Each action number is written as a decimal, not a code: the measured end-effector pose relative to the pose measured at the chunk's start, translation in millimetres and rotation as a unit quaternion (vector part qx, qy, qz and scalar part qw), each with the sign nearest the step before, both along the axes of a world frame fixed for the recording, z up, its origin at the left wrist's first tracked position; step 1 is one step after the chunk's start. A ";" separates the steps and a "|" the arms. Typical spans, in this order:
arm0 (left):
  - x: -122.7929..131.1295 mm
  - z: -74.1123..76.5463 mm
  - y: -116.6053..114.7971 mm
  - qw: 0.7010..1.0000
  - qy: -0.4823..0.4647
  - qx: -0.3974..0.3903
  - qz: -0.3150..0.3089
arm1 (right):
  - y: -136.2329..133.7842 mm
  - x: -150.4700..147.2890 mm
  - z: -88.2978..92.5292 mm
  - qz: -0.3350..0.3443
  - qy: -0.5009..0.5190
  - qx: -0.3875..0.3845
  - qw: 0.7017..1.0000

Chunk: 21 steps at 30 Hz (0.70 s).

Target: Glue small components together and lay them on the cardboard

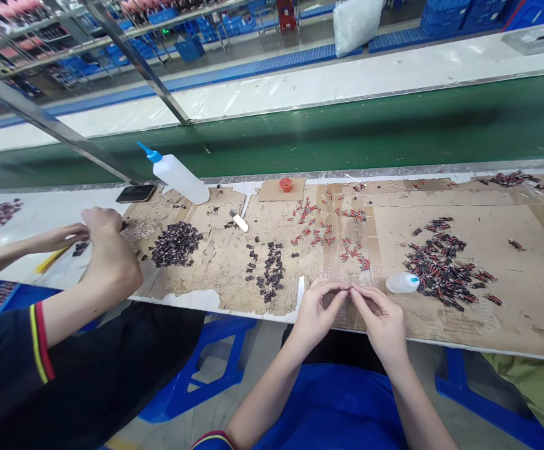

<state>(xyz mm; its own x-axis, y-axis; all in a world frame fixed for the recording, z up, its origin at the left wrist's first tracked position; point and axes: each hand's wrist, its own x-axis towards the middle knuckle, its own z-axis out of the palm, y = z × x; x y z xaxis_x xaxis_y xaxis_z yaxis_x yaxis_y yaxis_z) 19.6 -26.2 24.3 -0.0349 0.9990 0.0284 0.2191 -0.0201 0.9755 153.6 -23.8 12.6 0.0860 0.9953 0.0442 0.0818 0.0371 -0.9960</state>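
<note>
My left hand point(317, 310) and my right hand point(384, 319) meet at the front edge of the cardboard-covered table. Thumb and forefinger are pinched on each side, tip to tip, over something too small to make out. Beyond them lie scattered small red-and-black parts point(316, 237). A group of small black parts point(272, 272) is left of my left hand. Close to my right hand, a small white squeeze bottle point(401, 283) with a blue-green tip lies on its side against a pile of black-and-red parts point(445, 265).
At left, a co-worker's hands point(105, 240) work beside a heap of dark parts point(175, 244). A large blue-tipped bottle point(182, 178), a phone point(135, 194), a red cup point(285, 184) and a white-ended tool point(238, 220) lie farther back. Behind runs a green belt point(346, 137).
</note>
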 end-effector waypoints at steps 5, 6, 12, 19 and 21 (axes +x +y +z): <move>3.1 -0.7 -0.9 0.999 -0.013 -0.031 0.009 | 2.6 2.5 3.5 0.025 0.003 0.012 1.000; 3.4 0.0 -1.1 0.999 -0.011 -0.037 0.007 | 2.2 3.4 4.7 0.030 0.003 0.014 0.999; 12.0 16.9 -7.5 0.999 -0.004 -0.019 -0.031 | -11.0 15.8 24.0 0.021 -0.086 0.077 0.993; 3.6 38.2 5.0 0.989 0.034 0.076 -0.126 | -13.7 54.9 40.7 -0.136 -0.167 0.207 0.954; -19.0 33.4 18.8 0.987 0.120 0.103 -0.035 | -5.7 69.6 38.3 -0.274 -0.178 0.202 0.923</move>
